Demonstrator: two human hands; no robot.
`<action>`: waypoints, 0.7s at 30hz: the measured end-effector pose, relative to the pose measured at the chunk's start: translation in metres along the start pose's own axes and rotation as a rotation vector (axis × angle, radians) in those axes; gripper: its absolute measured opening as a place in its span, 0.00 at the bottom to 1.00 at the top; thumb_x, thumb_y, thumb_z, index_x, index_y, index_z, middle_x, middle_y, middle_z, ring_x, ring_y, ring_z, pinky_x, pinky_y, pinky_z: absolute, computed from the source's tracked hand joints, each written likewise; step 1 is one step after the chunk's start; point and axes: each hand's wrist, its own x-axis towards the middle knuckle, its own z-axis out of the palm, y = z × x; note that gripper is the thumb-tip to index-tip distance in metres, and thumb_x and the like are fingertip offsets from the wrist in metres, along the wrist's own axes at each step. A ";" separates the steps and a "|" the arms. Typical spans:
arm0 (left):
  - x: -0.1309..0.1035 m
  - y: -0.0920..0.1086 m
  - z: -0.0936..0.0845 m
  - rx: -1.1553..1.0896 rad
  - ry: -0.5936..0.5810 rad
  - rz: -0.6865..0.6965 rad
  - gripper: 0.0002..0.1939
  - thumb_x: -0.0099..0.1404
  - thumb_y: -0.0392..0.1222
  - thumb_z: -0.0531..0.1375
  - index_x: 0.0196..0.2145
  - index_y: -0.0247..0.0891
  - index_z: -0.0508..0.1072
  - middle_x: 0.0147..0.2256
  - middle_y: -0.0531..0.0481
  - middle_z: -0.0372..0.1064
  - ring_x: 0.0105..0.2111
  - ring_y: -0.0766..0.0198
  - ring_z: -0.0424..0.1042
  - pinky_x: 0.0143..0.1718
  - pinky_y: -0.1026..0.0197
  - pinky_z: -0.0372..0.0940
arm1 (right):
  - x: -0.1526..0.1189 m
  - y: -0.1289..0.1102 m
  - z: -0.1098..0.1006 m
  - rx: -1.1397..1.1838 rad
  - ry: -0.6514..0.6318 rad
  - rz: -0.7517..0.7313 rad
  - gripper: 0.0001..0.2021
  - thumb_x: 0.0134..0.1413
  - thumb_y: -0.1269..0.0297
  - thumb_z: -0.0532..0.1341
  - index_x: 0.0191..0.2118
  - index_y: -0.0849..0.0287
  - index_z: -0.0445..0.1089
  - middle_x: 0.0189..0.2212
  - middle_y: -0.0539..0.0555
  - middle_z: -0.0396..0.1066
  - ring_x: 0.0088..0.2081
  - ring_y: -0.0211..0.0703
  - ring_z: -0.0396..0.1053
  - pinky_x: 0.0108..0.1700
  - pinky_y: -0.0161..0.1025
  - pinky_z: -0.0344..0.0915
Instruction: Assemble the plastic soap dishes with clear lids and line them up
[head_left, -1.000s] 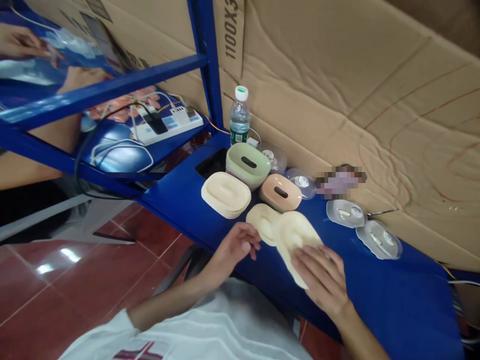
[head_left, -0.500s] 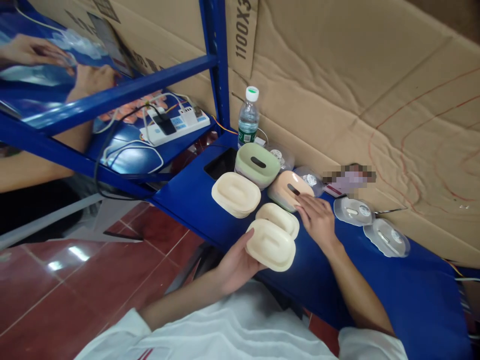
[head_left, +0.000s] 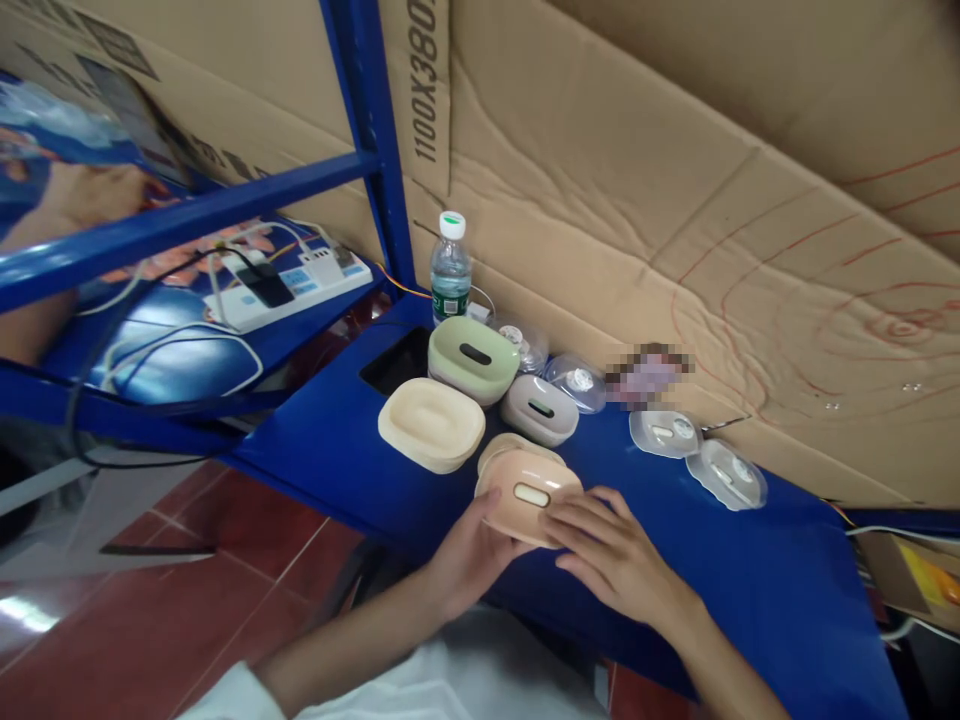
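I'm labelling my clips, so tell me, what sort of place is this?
Probably a small workshop or packing station: a peach dish held over a blue table with stacked cream trays, cardboard sheeting behind it, and another person's hand at a neighbouring table.

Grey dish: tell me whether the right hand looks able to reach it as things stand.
Probably yes: the right hand is at the edge of the peach dish, and bare blue table leads on to the grey dish. It might have to leave the peach dish first.
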 end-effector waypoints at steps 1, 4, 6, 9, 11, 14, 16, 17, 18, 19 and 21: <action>-0.003 -0.002 -0.001 -0.007 0.029 0.005 0.26 0.75 0.47 0.64 0.66 0.36 0.72 0.61 0.37 0.76 0.63 0.45 0.74 0.67 0.38 0.64 | 0.002 0.016 0.000 0.027 0.028 0.021 0.17 0.77 0.63 0.55 0.64 0.55 0.70 0.57 0.57 0.79 0.61 0.48 0.74 0.62 0.51 0.70; -0.012 -0.010 -0.003 -0.021 0.071 0.009 0.29 0.75 0.44 0.63 0.70 0.39 0.67 0.64 0.38 0.74 0.65 0.43 0.71 0.67 0.35 0.64 | 0.012 0.076 0.007 -0.096 0.160 0.240 0.22 0.75 0.67 0.50 0.68 0.53 0.68 0.62 0.59 0.75 0.66 0.52 0.70 0.67 0.57 0.68; -0.018 -0.015 -0.005 -0.019 0.076 0.006 0.32 0.75 0.45 0.62 0.73 0.40 0.62 0.65 0.36 0.72 0.66 0.41 0.70 0.67 0.34 0.63 | 0.022 0.112 0.020 -0.261 0.119 0.410 0.27 0.72 0.71 0.49 0.72 0.55 0.64 0.68 0.62 0.69 0.71 0.57 0.63 0.71 0.62 0.62; -0.022 -0.014 -0.007 -0.004 0.084 0.002 0.36 0.75 0.46 0.62 0.76 0.43 0.57 0.66 0.36 0.71 0.66 0.40 0.70 0.67 0.34 0.64 | 0.033 0.143 0.041 -0.378 -0.012 0.506 0.31 0.69 0.70 0.52 0.75 0.58 0.58 0.75 0.63 0.58 0.76 0.62 0.54 0.74 0.65 0.58; -0.021 -0.010 -0.008 0.015 0.078 0.002 0.37 0.75 0.46 0.62 0.76 0.43 0.55 0.66 0.36 0.71 0.66 0.41 0.71 0.66 0.35 0.65 | 0.036 0.149 0.049 -0.377 -0.012 0.517 0.30 0.70 0.67 0.54 0.75 0.58 0.58 0.74 0.63 0.59 0.75 0.62 0.57 0.72 0.64 0.61; -0.017 -0.005 -0.007 0.031 0.048 0.018 0.37 0.76 0.45 0.61 0.77 0.43 0.53 0.65 0.36 0.71 0.66 0.41 0.71 0.65 0.35 0.66 | 0.037 0.151 0.049 -0.360 0.050 0.538 0.28 0.72 0.69 0.51 0.74 0.57 0.61 0.70 0.64 0.65 0.71 0.60 0.64 0.70 0.62 0.66; -0.013 -0.005 -0.004 0.023 0.030 0.023 0.37 0.77 0.45 0.60 0.77 0.44 0.52 0.65 0.37 0.72 0.66 0.42 0.71 0.65 0.35 0.65 | 0.038 0.153 0.047 -0.331 0.097 0.534 0.28 0.72 0.71 0.49 0.73 0.59 0.62 0.69 0.65 0.67 0.70 0.58 0.65 0.70 0.61 0.66; -0.010 -0.006 -0.003 0.015 0.023 0.023 0.37 0.77 0.45 0.60 0.77 0.45 0.53 0.65 0.38 0.72 0.66 0.42 0.70 0.66 0.35 0.65 | 0.040 0.154 0.046 -0.305 0.133 0.531 0.27 0.72 0.72 0.48 0.73 0.61 0.63 0.68 0.66 0.68 0.69 0.57 0.66 0.70 0.60 0.66; -0.008 -0.007 -0.002 0.007 0.020 0.022 0.36 0.77 0.45 0.61 0.77 0.45 0.54 0.65 0.38 0.72 0.66 0.42 0.70 0.67 0.35 0.64 | 0.043 0.156 0.046 -0.276 0.176 0.531 0.27 0.73 0.71 0.48 0.72 0.62 0.64 0.68 0.67 0.68 0.69 0.57 0.67 0.70 0.60 0.67; -0.005 -0.008 0.000 0.001 0.019 0.021 0.35 0.76 0.45 0.61 0.76 0.45 0.56 0.65 0.39 0.73 0.67 0.42 0.70 0.67 0.34 0.63 | 0.046 0.158 0.046 -0.249 0.219 0.533 0.26 0.74 0.70 0.48 0.72 0.63 0.65 0.67 0.67 0.69 0.68 0.56 0.67 0.70 0.59 0.67; 0.001 -0.010 0.002 -0.004 0.030 0.025 0.34 0.76 0.46 0.62 0.75 0.43 0.60 0.64 0.39 0.73 0.68 0.41 0.68 0.69 0.33 0.61 | 0.053 0.158 0.044 -0.214 0.297 0.543 0.25 0.75 0.69 0.47 0.71 0.62 0.66 0.66 0.67 0.70 0.69 0.54 0.67 0.70 0.58 0.67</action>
